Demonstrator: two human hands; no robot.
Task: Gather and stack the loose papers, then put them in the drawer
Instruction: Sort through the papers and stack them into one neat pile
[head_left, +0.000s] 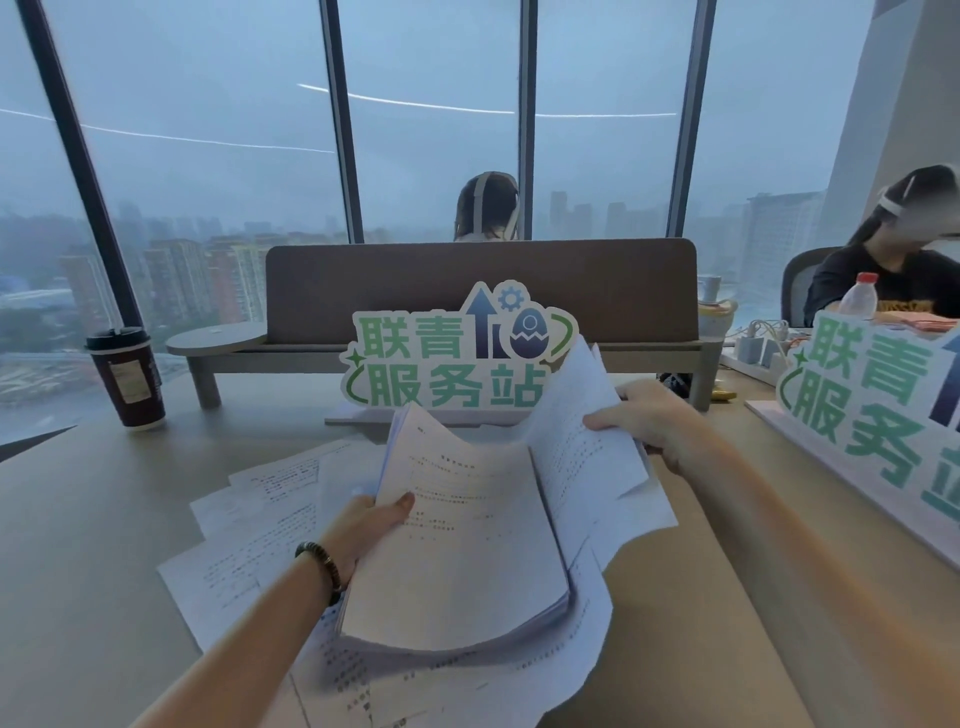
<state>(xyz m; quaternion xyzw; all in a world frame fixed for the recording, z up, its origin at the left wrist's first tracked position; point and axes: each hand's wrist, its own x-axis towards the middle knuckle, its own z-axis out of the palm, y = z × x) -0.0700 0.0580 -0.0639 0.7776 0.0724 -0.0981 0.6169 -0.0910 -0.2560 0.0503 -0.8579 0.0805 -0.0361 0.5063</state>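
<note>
My left hand (371, 525) grips the left edge of a thick stack of printed papers (467, 540), lifted above the desk with its thumb on top. My right hand (652, 421) pinches a few sheets (582, 431) at their right edge and holds them raised and tilted beside the stack. More loose sheets (260, 530) lie spread on the beige desk (93, 571) under and to the left of the stack. No drawer is in view.
A green-lettered sign (452, 358) stands just behind the papers, before a brown desk divider (478, 291). A dark lidded coffee cup (127, 379) stands at the left. A second sign (878, 410), a plastic bottle (860, 296) and a seated person (893, 260) are at the right.
</note>
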